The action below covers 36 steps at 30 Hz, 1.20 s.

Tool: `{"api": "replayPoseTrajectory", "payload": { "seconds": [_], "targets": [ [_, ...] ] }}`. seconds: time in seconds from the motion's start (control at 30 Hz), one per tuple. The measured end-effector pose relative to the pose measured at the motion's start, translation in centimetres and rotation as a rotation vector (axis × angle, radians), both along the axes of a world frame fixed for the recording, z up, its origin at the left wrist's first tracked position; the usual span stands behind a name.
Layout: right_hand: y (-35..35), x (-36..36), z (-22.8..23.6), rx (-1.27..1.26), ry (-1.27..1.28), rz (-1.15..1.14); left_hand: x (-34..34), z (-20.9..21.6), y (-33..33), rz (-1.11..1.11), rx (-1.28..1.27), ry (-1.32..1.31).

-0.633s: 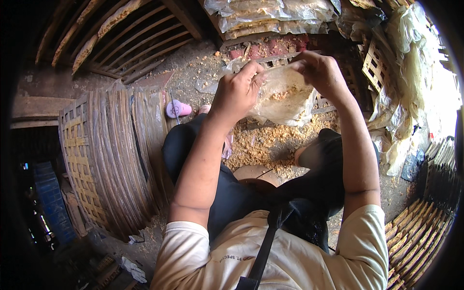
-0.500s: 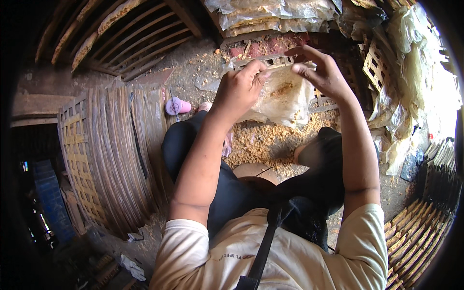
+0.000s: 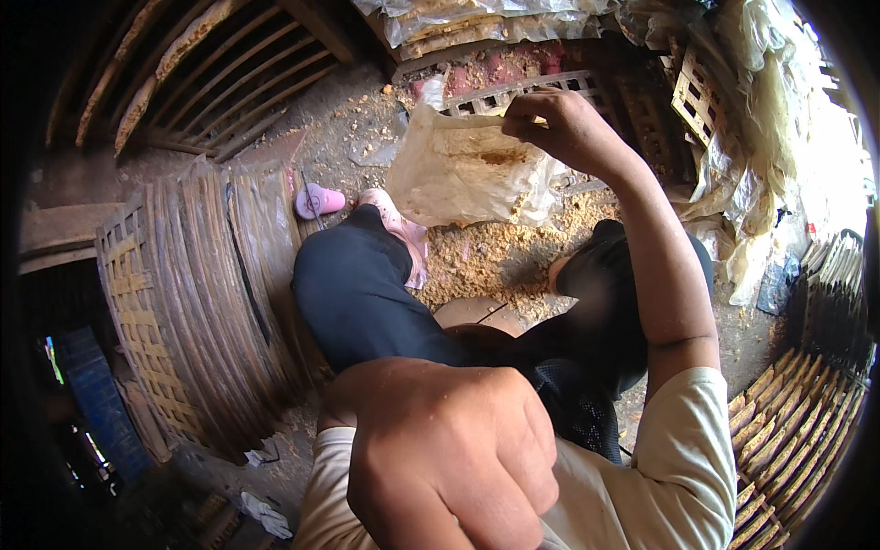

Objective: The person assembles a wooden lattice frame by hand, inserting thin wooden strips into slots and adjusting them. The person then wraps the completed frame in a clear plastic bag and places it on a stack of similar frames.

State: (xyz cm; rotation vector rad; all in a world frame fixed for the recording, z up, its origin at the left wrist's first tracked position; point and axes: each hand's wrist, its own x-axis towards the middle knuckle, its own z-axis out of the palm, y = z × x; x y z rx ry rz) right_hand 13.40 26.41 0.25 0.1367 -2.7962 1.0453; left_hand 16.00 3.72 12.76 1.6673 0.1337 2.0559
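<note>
My right hand (image 3: 568, 131) is closed on the upper edge of a cloudy, crumpled plastic sheet (image 3: 449, 170). The sheet hangs spread out over the crumbs, with a brown stain near its middle. Close to the camera and low in the picture is my left hand (image 3: 449, 449), its fingers curled in. Whatever those fingers may hold is hidden behind the knuckles. Under and in front of the sheet lie yellow-brown crumbs (image 3: 513, 252), heaped between my legs.
On the left stands a row of woven lattice trays (image 3: 147, 321), with a pink cup (image 3: 321, 200) beside it. Plastic-covered layers (image 3: 495, 27) are stacked ahead. More plastic sheets (image 3: 742, 165) hang at the right, above slatted racks (image 3: 797, 440).
My left hand has left the plastic sheet and come back toward the camera. My right hand has shifted left, and the sheet now hangs wider, reaching further left.
</note>
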Motion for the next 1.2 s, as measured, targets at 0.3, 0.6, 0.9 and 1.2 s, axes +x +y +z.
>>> {"api": "replayPoseTrajectory", "payload": {
  "seconds": [0.3, 0.6, 0.9, 1.2],
  "targets": [
    [-0.3, -0.6, 0.7, -0.085, 0.005, 0.043, 1.7, 1.6, -0.6, -0.063, -0.055, -0.146],
    [0.6, 1.0, 1.4, -0.248, -0.168, 0.088, -8.9, -4.3, 1.7, 1.408, -0.722, 0.916],
    [1.1, 0.8, 3.1, -0.086, -0.037, 0.077, -10.8, -9.8, 2.5, 1.148, -1.145, 0.769],
    [-1.9, 0.5, 1.9, 0.051, -0.105, 0.062, -10.7, -10.4, 3.0, 1.142, -1.061, 0.709]
  ]
}}
